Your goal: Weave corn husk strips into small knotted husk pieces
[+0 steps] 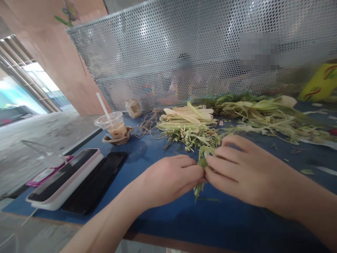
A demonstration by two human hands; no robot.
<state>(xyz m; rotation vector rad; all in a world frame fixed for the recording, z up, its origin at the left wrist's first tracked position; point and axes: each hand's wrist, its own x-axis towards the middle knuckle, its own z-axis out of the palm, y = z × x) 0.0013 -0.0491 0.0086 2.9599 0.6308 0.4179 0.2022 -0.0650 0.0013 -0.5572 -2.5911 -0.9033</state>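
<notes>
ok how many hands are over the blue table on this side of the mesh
2: the left hand and, beside it, the right hand, both holding a green leafy piece. No others show over the table.

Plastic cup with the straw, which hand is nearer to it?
Left. The left hand is in front and to the right of the plastic cup; the right hand is farther right.

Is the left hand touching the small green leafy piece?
Touching. The head view shows the left hand with its fingertips pinched on the green leafy piece, which sticks out above and below them.
</notes>
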